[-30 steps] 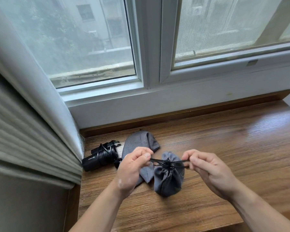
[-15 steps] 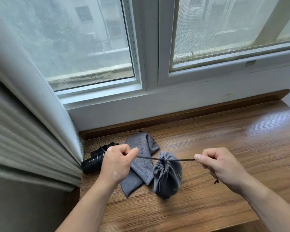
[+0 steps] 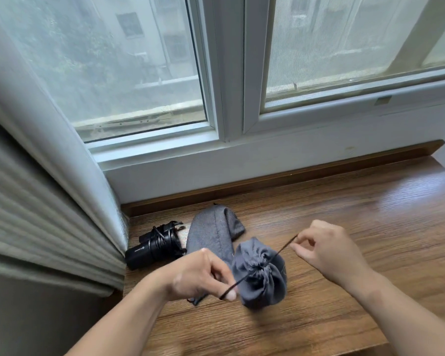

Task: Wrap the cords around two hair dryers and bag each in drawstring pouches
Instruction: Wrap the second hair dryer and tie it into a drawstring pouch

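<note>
A filled grey drawstring pouch [image 3: 262,278] stands on the wooden sill [image 3: 344,227], its mouth cinched. A black drawstring [image 3: 280,251] runs diagonally through the mouth. My left hand [image 3: 201,274] pinches the string's near end, left of the pouch. My right hand [image 3: 326,250] pinches its far end, up and to the right. A second grey pouch [image 3: 213,232] lies flat behind. A black hair dryer [image 3: 153,247] with its cord wound round it lies at the far left, against the curtain.
A pleated grey curtain [image 3: 36,214] hangs at the left edge of the sill. The white window frame [image 3: 231,73] and wall rise right behind. The sill's front edge [image 3: 319,349] runs close below my arms. Bare wood extends to the right.
The drawstring, stretched level left to right before, now slants. My left hand has come down toward me and my right hand has moved up and away. The pouch mouth stays cinched.
</note>
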The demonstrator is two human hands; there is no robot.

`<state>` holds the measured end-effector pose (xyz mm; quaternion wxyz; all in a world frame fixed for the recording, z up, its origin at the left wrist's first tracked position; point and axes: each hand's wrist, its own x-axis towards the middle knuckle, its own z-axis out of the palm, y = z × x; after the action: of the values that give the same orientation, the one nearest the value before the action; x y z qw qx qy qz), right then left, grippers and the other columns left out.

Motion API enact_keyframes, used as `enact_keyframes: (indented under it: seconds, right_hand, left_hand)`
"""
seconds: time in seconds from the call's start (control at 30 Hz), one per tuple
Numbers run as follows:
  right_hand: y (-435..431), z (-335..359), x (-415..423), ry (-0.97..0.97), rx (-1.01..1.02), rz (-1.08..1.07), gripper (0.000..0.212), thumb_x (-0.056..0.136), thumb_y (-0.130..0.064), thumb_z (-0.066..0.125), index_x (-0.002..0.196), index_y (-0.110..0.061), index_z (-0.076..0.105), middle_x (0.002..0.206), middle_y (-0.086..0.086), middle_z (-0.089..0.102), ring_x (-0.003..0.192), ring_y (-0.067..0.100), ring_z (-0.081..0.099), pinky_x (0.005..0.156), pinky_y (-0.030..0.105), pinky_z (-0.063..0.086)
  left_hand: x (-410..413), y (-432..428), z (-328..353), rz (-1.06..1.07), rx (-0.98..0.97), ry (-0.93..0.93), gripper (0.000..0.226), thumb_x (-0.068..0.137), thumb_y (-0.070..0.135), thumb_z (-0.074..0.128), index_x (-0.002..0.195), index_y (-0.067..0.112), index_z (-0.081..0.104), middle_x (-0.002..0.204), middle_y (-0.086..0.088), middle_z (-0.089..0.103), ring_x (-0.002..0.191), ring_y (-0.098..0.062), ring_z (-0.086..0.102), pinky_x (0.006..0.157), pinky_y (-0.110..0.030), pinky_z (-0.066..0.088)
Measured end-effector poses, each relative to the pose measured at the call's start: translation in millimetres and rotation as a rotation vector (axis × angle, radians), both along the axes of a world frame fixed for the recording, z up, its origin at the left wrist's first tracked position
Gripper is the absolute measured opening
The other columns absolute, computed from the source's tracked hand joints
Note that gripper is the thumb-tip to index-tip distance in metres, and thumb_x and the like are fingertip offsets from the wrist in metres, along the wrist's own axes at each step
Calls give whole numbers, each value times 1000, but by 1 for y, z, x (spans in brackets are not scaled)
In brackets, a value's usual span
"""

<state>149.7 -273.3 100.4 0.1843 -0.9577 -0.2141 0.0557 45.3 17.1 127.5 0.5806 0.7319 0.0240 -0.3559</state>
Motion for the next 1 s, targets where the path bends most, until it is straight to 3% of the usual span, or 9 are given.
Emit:
enact_keyframes:
  seconds: [0.1,0.2,0.33,0.53,0.63,0.7,0.8,0.9,1.0]
  right_hand:
    - [29,-3,-12,-9,194,-225,34,77,-58,74,65,-26,66,71,-14,53,63,5,55,55,21,41]
    - [50,1,-21,171,518,-399,51,77,-66,68,63,-18,59,62,-9,59,56,6,52,52,23,38]
    - [54,-2,-27,589,868,-112,51,75,-59,79,73,-10,63,64,-1,59,61,11,50,57,30,40]
    - [57,7,-19,669,716,165,36,65,-49,85,62,-27,58,63,-5,55,61,11,44,58,31,36]
    - [59,15,-19,609,617,204,38,66,-50,82,57,-28,53,57,-15,49,57,3,42,55,26,35]
    - [58,21,-20,548,558,183,41,64,-53,80,57,-25,51,53,-15,46,54,2,39,53,24,33]
    - [55,28,-21,440,463,189,39,68,-52,77,63,-17,59,55,-12,50,52,2,42,52,23,34]
    - [56,34,-21,288,354,261,20,76,-47,66,66,-32,59,64,-13,56,63,4,52,59,19,37]
    - [53,39,-20,226,239,287,11,80,-42,61,71,-38,55,74,-14,55,72,1,54,65,14,36]
  left_hand:
    - [-4,-18,1,138,-249,49,12,85,26,81,91,16,83,50,10,50,43,-6,27,46,-31,12]
    - [-7,-37,4,363,-356,73,25,90,33,73,103,13,78,47,14,38,40,-1,22,42,-21,13]
    - [-5,-56,6,737,-287,-46,37,91,30,65,115,3,73,45,15,35,35,2,28,37,-12,22]
    - [-2,-69,0,615,-34,-316,25,94,5,72,108,24,78,49,18,50,43,3,38,48,-8,34]
    - [1,-67,3,409,29,-394,32,97,4,67,112,30,79,92,12,80,82,2,69,82,-18,57]
    - [2,-64,6,302,84,-435,35,98,2,63,127,19,74,116,8,78,107,3,70,99,-19,54]
    - [5,-59,10,178,222,-475,43,91,-4,61,127,17,73,100,18,74,88,15,66,82,-3,46]
    - [9,-56,9,119,377,-576,30,94,7,64,119,21,71,58,14,50,54,-4,46,56,-9,34]
    - [9,-59,4,88,415,-634,26,99,15,63,123,23,65,54,19,51,51,-3,44,56,-11,30]
